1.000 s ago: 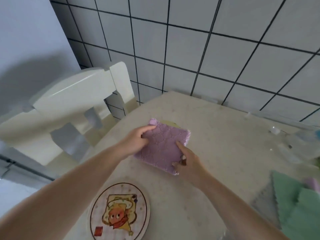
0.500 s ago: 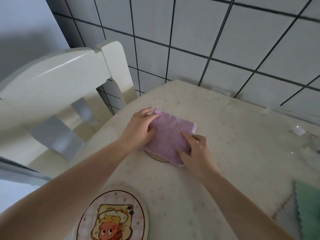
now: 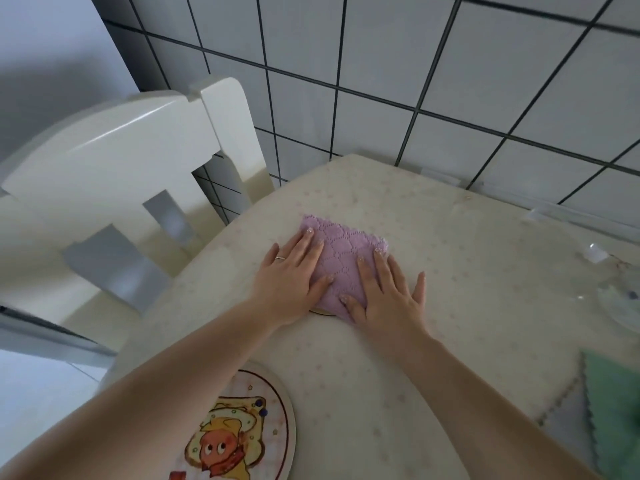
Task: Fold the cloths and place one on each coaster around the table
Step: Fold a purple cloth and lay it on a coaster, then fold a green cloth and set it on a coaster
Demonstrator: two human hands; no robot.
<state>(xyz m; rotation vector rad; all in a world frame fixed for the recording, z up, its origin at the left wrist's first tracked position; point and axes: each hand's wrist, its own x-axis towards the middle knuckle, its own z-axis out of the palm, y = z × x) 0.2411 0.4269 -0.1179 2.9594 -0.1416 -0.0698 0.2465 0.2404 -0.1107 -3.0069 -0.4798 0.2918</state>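
Note:
A folded purple cloth lies flat on a coaster, of which only a thin edge shows under its near side. My left hand presses flat on the cloth's left part, fingers spread. On the right part my right hand also rests flat with fingers apart. A second round coaster with a cartoon picture lies near the table's front edge. A green cloth and a grey cloth lie at the lower right.
The beige table stands against a white tiled wall. A cream chair is close at the table's left side. Clear glassware sits at the right edge.
Both hands set the purple cloth down on the coaster, then opened and flattened on top of it. The view moved closer to the table.

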